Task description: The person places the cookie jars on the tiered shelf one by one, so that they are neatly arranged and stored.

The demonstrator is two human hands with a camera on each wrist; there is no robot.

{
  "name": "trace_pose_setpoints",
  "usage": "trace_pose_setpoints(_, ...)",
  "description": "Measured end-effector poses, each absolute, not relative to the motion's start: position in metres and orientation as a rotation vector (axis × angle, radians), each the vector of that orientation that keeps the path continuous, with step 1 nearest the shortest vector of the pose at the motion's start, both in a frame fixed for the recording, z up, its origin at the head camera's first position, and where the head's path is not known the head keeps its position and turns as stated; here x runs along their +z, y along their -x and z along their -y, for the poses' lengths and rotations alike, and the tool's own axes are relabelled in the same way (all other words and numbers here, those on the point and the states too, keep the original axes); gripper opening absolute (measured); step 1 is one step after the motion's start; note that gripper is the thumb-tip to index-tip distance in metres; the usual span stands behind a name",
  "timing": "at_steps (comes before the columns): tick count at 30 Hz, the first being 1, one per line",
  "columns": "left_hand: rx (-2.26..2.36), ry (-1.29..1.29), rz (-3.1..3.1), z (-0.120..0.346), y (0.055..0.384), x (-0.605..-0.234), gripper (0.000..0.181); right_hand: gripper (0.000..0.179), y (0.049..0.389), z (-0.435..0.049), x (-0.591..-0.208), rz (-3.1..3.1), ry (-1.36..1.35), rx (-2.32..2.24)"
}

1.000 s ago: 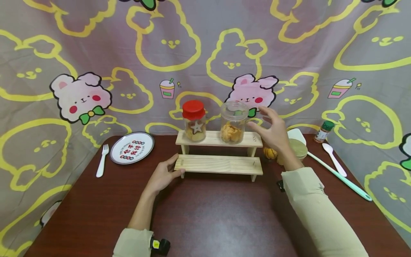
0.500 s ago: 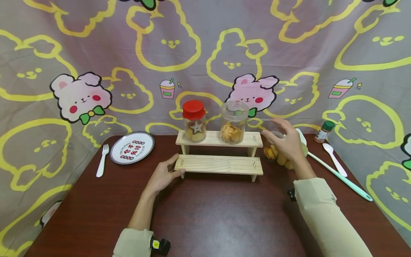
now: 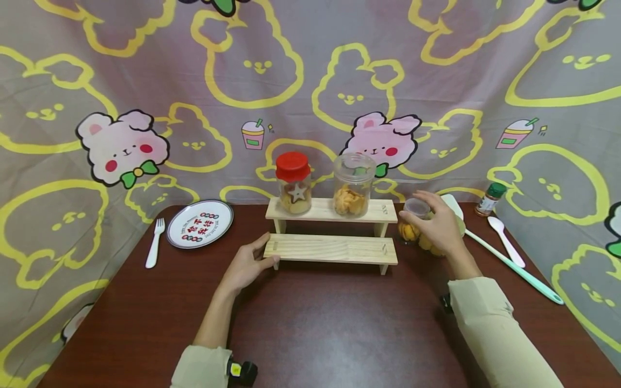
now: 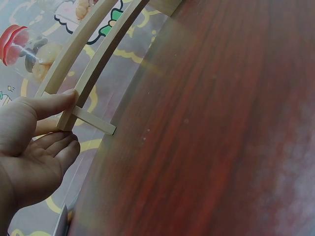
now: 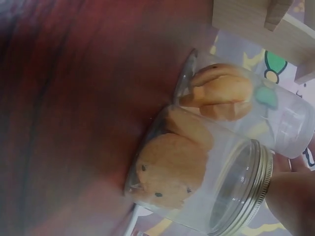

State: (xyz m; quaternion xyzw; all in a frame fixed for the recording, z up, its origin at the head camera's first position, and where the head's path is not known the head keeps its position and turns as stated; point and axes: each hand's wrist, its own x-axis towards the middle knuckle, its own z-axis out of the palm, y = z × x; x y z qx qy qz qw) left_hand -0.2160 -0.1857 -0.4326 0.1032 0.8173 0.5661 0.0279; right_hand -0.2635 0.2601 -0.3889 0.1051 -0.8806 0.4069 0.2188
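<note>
A two-tier wooden shelf rack (image 3: 335, 249) stands mid-table. My left hand (image 3: 246, 265) grips the left end of its lower board, thumb on one face and fingers on the other, as the left wrist view shows. On the upper tier are a red-lidded jar (image 3: 294, 183) and a wide clear-lidded jar (image 3: 353, 186), both holding snacks. To the right, my right hand (image 3: 441, 223) has its thumb and fingers at the lid of a narrow clear jar (image 5: 221, 91); whether they press it is hard to see. A gold-lidded jar of cookies (image 5: 172, 164) stands close beside, partly behind the hand in the head view.
On the left lie a plate (image 3: 200, 224) and a white fork (image 3: 154, 242). Far right are a long-handled spatula (image 3: 514, 265), a white spoon (image 3: 505, 241) and a green-capped spice bottle (image 3: 491, 199). A patterned cloth backs the table (image 3: 330, 328).
My right hand has moved right and down from beside the wide jar on the upper tier to the narrow jar's lid. The left hand stays on the rack.
</note>
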Motion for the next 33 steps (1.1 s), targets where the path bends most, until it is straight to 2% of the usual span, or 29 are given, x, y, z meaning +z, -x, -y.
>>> trace_pose_setpoints(21, 1.755, -0.327, -2.518, 0.186, 0.216, -0.433, 0.073, 0.047, 0.264, -0.263, -0.393, 2.426, -0.324, 1.014)
trace_pose_setpoints(33, 1.769, -0.348, -2.513, 0.187, 0.214, -0.431, 0.072, 0.048, 0.25, -0.261, -0.375, 2.376, -0.322, 1.049)
